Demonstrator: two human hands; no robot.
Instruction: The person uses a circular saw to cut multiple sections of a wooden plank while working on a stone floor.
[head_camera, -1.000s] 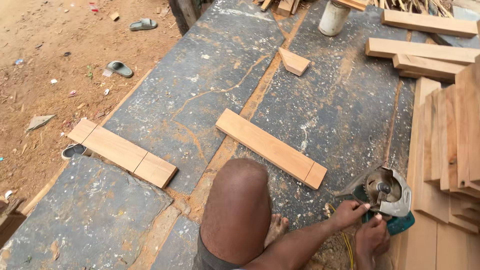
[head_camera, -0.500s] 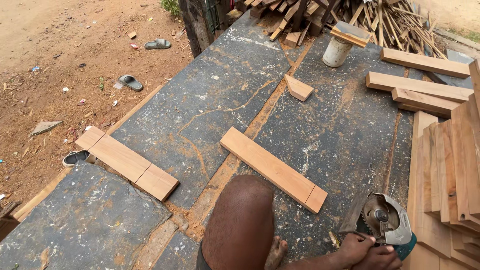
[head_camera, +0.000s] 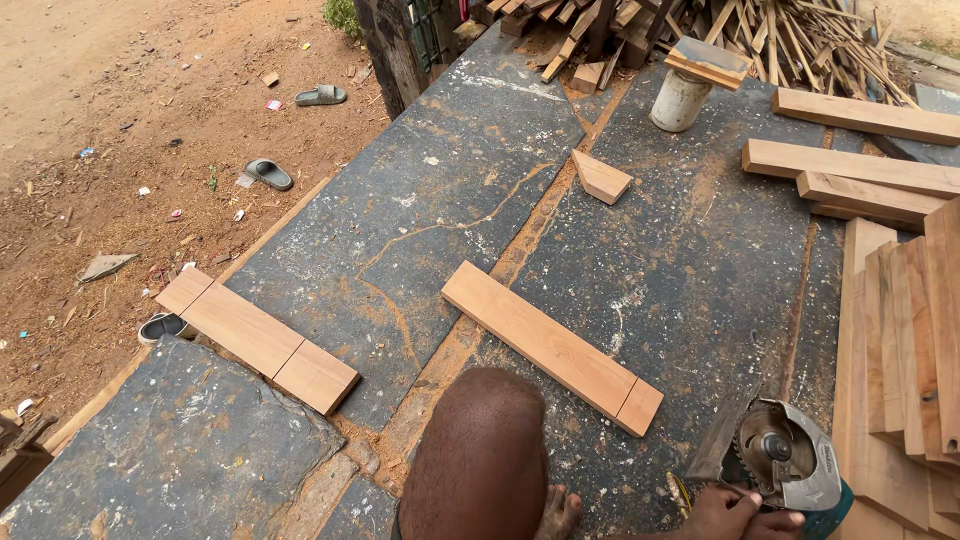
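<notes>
A circular saw (head_camera: 785, 460) with a grey blade guard and teal body rests blade side up on the dark slab platform (head_camera: 440, 200), at the bottom right. My left hand (head_camera: 718, 512) grips its lower edge by the guard. My right hand (head_camera: 778, 521) closes on it just to the right, mostly cut off by the frame edge. A long light wooden plank (head_camera: 550, 345) lies diagonally just left of the saw. My bent knee (head_camera: 480, 460) and bare foot (head_camera: 558, 512) are in the foreground.
A second plank (head_camera: 255, 335) lies at the platform's left edge. A wedge-shaped block (head_camera: 600, 178), a white container (head_camera: 680, 98), loose planks (head_camera: 860, 165) and upright stacked boards (head_camera: 905, 340) crowd the right. A scrap wood pile (head_camera: 760, 25) lies beyond; sandals (head_camera: 268, 173) lie on dirt.
The view has tilted upward, showing more of the scrap pile. Both hands have sunk to the bottom edge, still on the saw. The planks have not moved.
</notes>
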